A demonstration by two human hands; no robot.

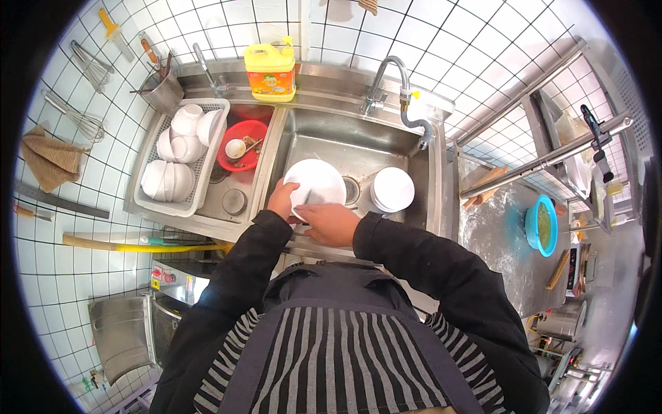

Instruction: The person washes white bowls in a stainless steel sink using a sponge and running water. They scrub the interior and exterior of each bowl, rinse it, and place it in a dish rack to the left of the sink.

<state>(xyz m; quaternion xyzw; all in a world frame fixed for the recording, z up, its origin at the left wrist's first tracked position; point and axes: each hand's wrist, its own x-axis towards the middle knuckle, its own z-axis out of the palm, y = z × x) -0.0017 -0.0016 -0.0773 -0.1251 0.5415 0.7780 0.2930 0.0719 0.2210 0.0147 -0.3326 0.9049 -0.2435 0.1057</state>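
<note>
Over the steel sink basin (324,131), I hold a wide white bowl (321,172) tilted towards me. My left hand (281,200) grips its left rim, fingers closed round the edge. My right hand (332,224) is at the near rim, its fingers reaching onto the bowl. Beside the right fingertips is a greyish patch; I cannot tell whether it is a cloth or a shadow. A stack of white bowls (393,188) stands in the basin to the right, apart from my hands. Between the two lies the round drain (352,188).
Left is a white rack (198,200) of stacked white bowls. A red basin (255,127) with scraps and a small bowl sits in the narrow sink. Behind stand a yellow jug (270,72) and a curved faucet (393,62). A floury worktop (489,228) bears a blue bowl (531,224) at right.
</note>
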